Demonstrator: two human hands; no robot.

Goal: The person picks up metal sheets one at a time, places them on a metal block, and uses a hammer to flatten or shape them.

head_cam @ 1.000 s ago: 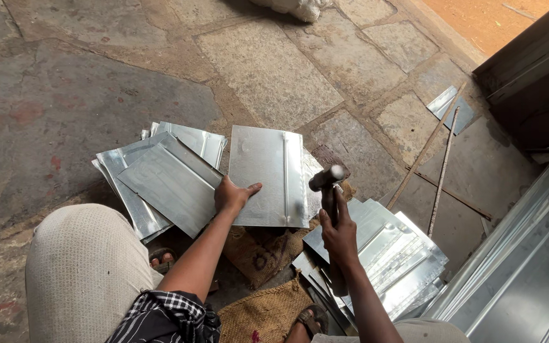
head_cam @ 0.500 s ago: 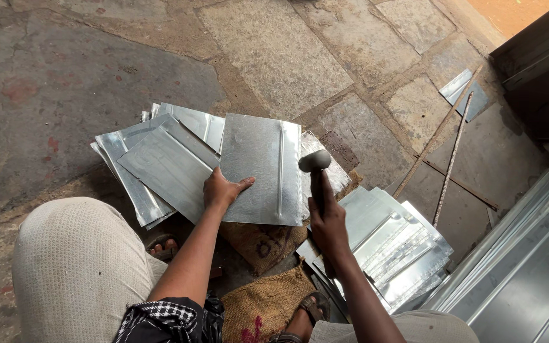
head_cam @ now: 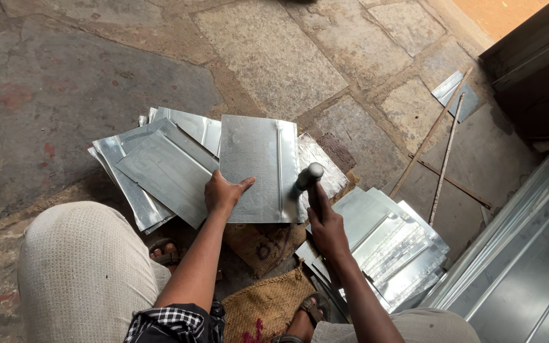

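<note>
Hammer dropped onto sheet seam since 0.5 s ago; right hand fisted round handle. Left hand flat, fingers spread, pinning galvanized sheet.

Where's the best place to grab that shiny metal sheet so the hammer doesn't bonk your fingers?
Probably the near left edge of the flat metal sheet, pressed from the person's side, as the left hand does. The hammer in the right hand meets the raised seam at the sheet's right, so the left side keeps fingers apart from it.
</note>
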